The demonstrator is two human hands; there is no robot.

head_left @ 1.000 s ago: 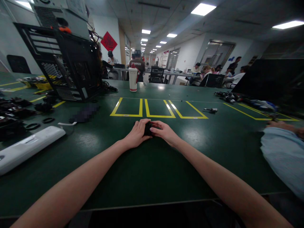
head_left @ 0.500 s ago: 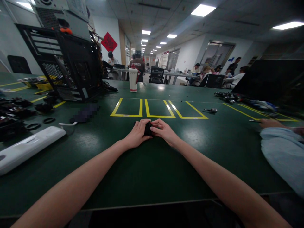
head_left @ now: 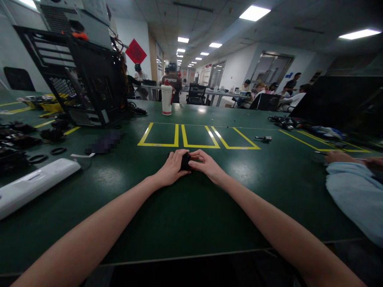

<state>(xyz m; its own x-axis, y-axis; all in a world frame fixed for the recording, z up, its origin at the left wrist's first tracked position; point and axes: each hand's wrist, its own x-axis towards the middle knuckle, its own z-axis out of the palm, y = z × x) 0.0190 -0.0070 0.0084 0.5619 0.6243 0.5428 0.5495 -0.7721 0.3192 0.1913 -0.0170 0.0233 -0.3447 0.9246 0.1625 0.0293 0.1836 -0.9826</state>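
A small black block-like part [head_left: 185, 162] sits between my two hands, low over the green table [head_left: 191, 215]. My left hand [head_left: 172, 169] is closed round its left side, fingers over the top and thumb at the near edge. From the right, my right hand [head_left: 206, 165] pinches at its side with thumb and fingertips. Much of the part is hidden by my fingers, and its exact kind cannot be made out. Just beyond my hands, yellow tape outlines [head_left: 199, 146] mark the tabletop.
A white cup [head_left: 166, 99] stands farther back. At left are a black computer case [head_left: 89, 79], black rings [head_left: 58, 151] and a white elongated device [head_left: 38, 183]. A small metal tool [head_left: 263, 139] lies right of the tape. Another person's sleeve [head_left: 350, 187] reaches in at right.
My hands keep their hold on the black part, with almost no movement. At the right, the other person's second hand has come into view. The camera view has shifted slightly.
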